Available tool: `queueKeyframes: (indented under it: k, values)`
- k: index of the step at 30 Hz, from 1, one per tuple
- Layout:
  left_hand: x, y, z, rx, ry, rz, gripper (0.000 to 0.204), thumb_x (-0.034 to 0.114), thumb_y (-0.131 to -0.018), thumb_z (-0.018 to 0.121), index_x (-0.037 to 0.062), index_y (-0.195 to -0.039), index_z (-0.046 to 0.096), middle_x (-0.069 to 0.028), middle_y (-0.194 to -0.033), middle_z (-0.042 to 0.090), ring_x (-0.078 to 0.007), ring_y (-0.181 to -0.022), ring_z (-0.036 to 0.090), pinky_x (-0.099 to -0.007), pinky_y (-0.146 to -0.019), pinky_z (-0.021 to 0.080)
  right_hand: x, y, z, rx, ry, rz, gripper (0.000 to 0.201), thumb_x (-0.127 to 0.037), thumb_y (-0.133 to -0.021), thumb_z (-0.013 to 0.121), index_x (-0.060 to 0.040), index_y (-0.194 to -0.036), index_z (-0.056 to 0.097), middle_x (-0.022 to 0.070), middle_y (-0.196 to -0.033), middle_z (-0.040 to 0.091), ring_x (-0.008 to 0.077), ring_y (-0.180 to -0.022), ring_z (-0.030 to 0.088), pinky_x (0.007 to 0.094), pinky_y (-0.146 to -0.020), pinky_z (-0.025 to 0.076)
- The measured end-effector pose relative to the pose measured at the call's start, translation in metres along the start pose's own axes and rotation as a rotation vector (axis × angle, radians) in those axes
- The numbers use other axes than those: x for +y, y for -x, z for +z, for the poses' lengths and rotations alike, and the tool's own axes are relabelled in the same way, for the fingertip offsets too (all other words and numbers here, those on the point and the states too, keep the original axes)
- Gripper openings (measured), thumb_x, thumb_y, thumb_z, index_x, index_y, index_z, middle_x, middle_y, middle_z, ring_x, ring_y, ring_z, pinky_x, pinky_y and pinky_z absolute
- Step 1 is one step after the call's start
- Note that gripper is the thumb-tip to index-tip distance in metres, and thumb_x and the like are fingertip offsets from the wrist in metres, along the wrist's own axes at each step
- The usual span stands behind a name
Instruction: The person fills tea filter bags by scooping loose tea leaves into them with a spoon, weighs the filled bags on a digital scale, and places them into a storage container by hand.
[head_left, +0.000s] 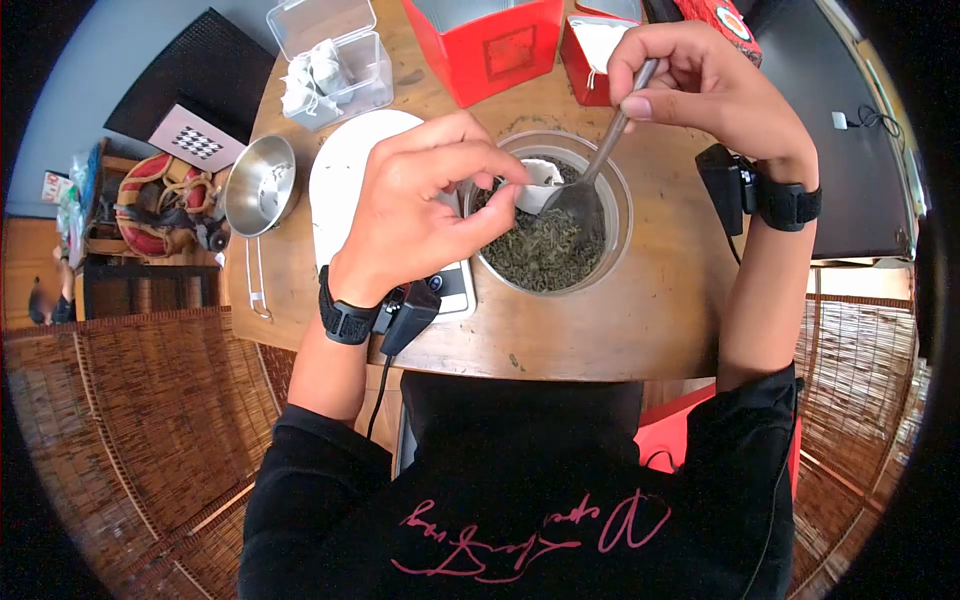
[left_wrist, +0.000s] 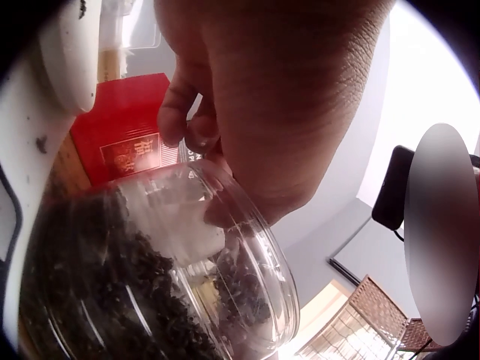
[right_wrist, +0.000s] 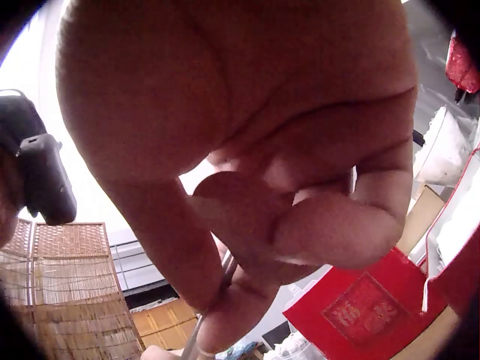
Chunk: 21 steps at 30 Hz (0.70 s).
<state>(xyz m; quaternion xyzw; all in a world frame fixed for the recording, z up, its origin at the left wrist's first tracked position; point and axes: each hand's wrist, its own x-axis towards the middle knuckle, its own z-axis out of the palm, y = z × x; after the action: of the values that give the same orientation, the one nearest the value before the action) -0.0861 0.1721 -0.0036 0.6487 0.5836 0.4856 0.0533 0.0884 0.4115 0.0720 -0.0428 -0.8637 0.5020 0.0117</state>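
A clear round tub (head_left: 622, 250) of dark dried tea leaves (head_left: 545, 255) stands on the wooden table. Over its far side my left hand (head_left: 415, 205) pinches a small white bag (head_left: 540, 185) between thumb and fingertips. In the left wrist view the white bag (left_wrist: 176, 221) shows through the clear wall, against the leaves. My right hand (head_left: 715, 95) grips the upper handle of a grey metal spoon (head_left: 615, 135), which slants down into the tub. Its bowl lies at the leaves, right beside the bag's mouth. Thumb and fingers close on the spoon handle (right_wrist: 196, 337) in the right wrist view.
A white scale (head_left: 455, 300) sits partly under my left hand. Left of it stands a metal pan (head_left: 288, 185) with a wire handle. Behind are a clear box (head_left: 355, 100) of tied white bags, a tall red box (head_left: 455, 60) and a smaller red box (head_left: 588, 80).
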Motion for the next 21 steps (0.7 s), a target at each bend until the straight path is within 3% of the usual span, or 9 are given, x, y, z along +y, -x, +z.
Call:
queueKeyframes:
  k: [5, 8, 13, 16, 21]
  values:
    - [0.001, 0.002, -0.001, -0.001, 0.003, -0.018, 0.018, 0.0, -0.074, 0.077, 0.009, -0.089, 0.08, -0.0008, -0.078, 0.066, -0.0104, -0.069, 0.061, -0.0245, -0.058, 0.043, -0.003, 0.009, -0.014, 0.088, -0.014, 0.045, 0.016, -0.015, -0.094, 0.073, -0.0051, -0.104, 0.066, -0.0068, -0.089, 0.063, -0.0006, -0.075, 0.058, 0.0152, -0.067, 0.044]
    - [0.0, 0.0, -0.002, -0.003, 0.024, 0.002, 0.016, -0.001, -0.074, 0.077, 0.0068, -0.088, 0.079, -0.0033, -0.082, 0.068, -0.0133, -0.072, 0.064, -0.0266, -0.061, 0.047, -0.017, 0.012, -0.012, 0.151, -0.105, -0.061, 0.014, -0.006, -0.096, 0.07, -0.0012, -0.108, 0.067, -0.0011, -0.092, 0.07, 0.0041, -0.085, 0.067, 0.0169, -0.074, 0.051]
    - [0.0, 0.0, -0.002, -0.028, 0.004, -0.003, 0.014, -0.002, -0.074, 0.078, 0.0049, -0.086, 0.078, -0.0049, -0.083, 0.068, -0.0171, -0.073, 0.065, -0.0292, -0.065, 0.05, -0.021, 0.014, -0.006, 0.297, -0.042, -0.176, 0.013, -0.007, -0.096, 0.071, -0.0017, -0.108, 0.067, -0.0038, -0.093, 0.068, -0.0001, -0.08, 0.061, 0.0153, -0.071, 0.048]
    - [0.001, 0.0, -0.001, -0.027, -0.012, 0.002, 0.015, -0.001, -0.074, 0.079, 0.0055, -0.087, 0.079, -0.0047, -0.082, 0.068, -0.0174, -0.072, 0.066, -0.029, -0.065, 0.05, -0.029, 0.018, 0.0, 0.366, 0.281, -0.113, 0.009, -0.007, -0.094, 0.072, -0.0026, -0.099, 0.067, -0.0049, -0.092, 0.063, -0.0006, -0.073, 0.049, 0.017, -0.067, 0.038]
    - [-0.003, 0.0, -0.001, -0.008, -0.029, 0.047, 0.016, -0.001, -0.074, 0.079, 0.0069, -0.088, 0.08, -0.004, -0.082, 0.068, -0.0149, -0.071, 0.065, -0.0276, -0.062, 0.049, -0.042, 0.022, 0.009, 0.347, 0.368, -0.164, 0.009, -0.005, -0.093, 0.072, -0.0019, -0.1, 0.067, -0.0046, -0.092, 0.064, 0.0006, -0.072, 0.048, 0.0181, -0.066, 0.038]
